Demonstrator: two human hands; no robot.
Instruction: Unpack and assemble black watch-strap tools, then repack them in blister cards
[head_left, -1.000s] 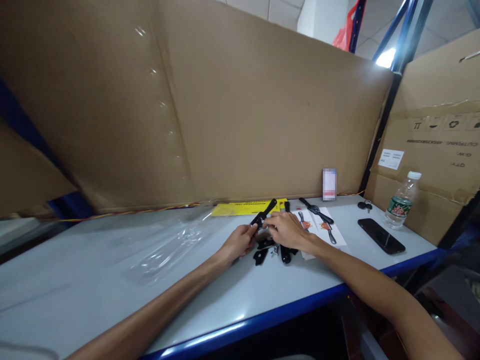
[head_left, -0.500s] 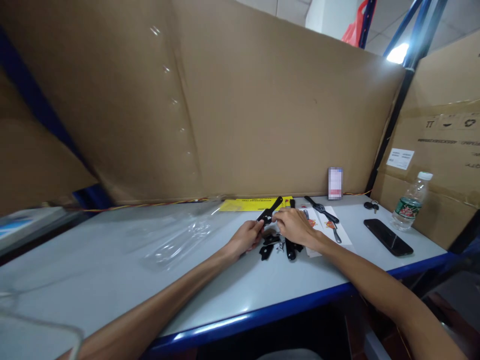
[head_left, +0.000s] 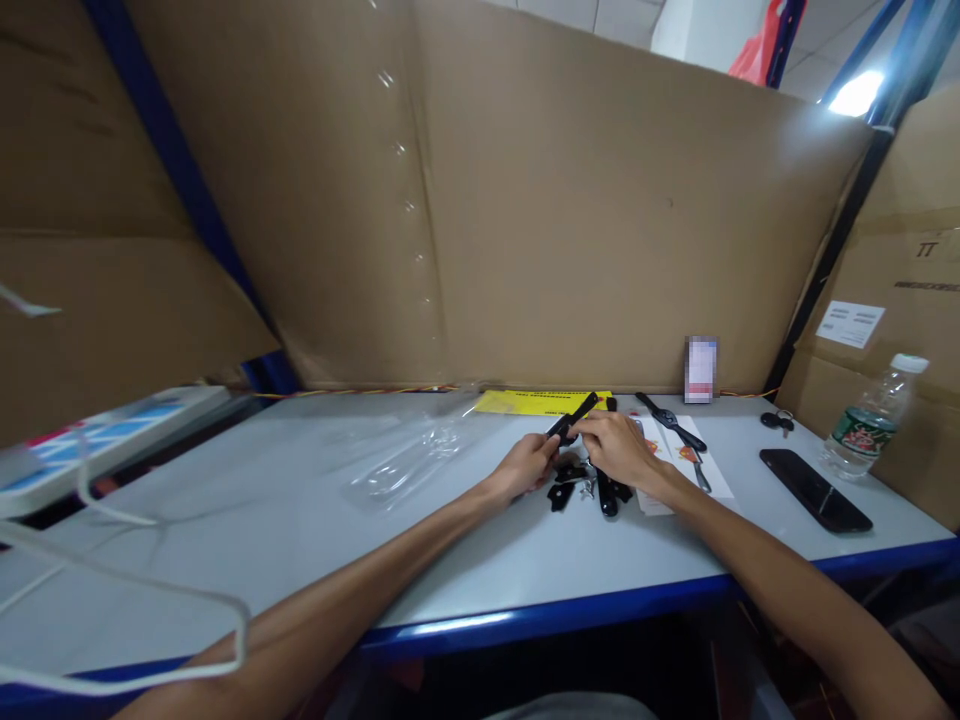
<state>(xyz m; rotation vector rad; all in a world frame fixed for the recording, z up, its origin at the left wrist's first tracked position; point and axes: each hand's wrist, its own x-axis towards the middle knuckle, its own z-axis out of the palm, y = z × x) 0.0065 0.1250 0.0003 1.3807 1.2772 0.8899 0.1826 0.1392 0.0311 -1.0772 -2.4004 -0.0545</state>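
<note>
My left hand [head_left: 529, 465] pinches the lower end of a narrow black strap-like part [head_left: 574, 417] that points up and to the right. My right hand [head_left: 619, 447] is closed over the same part's middle, fingers curled round it. Under both hands lie a few more small black pieces [head_left: 561, 494] and a bit of metal hardware [head_left: 587, 487] on the pale table [head_left: 300, 540]. A white instruction sheet [head_left: 679, 455] with pictures lies just right of my right hand, with a black watch-like item [head_left: 670, 420] on its far end.
Clear plastic bags [head_left: 409, 460] lie left of my hands. A yellow card [head_left: 525, 402] rests by the cardboard wall [head_left: 525, 220]. To the right are a black phone [head_left: 816, 489], keys [head_left: 775, 421] and a water bottle [head_left: 870, 418]. A power strip [head_left: 97, 440] and white cable [head_left: 142, 590] sit at left.
The view has swung leftward, so the hands and parts sit further right in the picture and the power strip has come into view. Both hands keep their hold on the black part.
</note>
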